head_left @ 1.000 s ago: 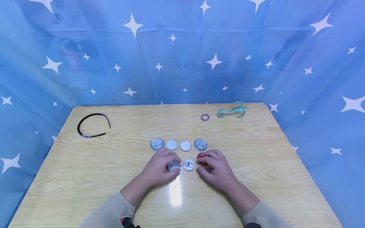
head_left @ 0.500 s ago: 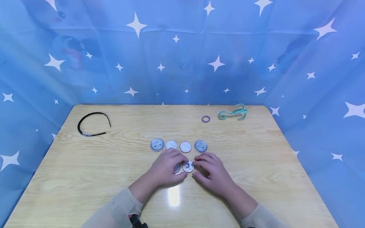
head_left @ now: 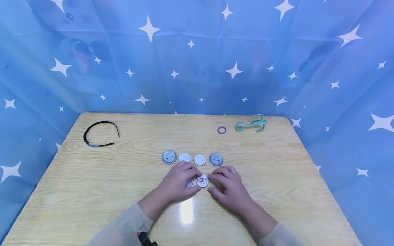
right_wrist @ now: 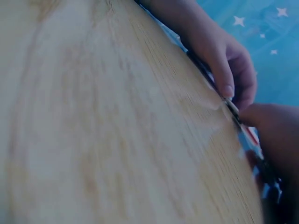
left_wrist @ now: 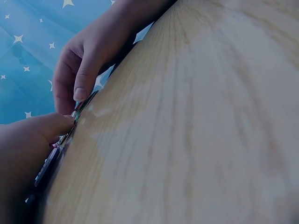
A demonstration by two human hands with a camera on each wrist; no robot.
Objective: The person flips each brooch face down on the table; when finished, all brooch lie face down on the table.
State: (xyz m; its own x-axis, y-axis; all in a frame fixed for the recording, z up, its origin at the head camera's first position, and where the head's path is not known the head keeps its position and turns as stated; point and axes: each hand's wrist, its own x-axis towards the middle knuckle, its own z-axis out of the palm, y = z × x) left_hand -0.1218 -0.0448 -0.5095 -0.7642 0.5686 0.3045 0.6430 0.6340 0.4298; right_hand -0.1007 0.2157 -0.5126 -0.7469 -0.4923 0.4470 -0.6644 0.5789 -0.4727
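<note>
A white round pin badge [head_left: 202, 180] with a dark printed figure lies face up between the two hands in the head view. My left hand [head_left: 182, 181] holds its left side, index finger above and thumb below. Under that palm, a silver-grey badge [head_left: 189, 182] is partly covered. My right hand [head_left: 228, 188] rests with loosely bent fingers at the white badge's right edge; thumb and index stand apart. Beneath it, a red strip [right_wrist: 252, 136] shows in the right wrist view, and the rest is hidden. The left wrist view has the left thumb [left_wrist: 60, 123] against a badge edge.
Beyond the hands, several badges lie pin side up in a row, among them a silver one [head_left: 169, 157] and a white one [head_left: 199, 160]. Farther back are a black headband [head_left: 88, 136], a purple ring [head_left: 221, 130] and a teal claw-like clip [head_left: 252, 123] on the wooden table [head_left: 92, 191].
My left hand has shifted right from the silver badge to the white printed one. The right hand has slid left toward it, and the red badge has gone out of sight in the head view.
</note>
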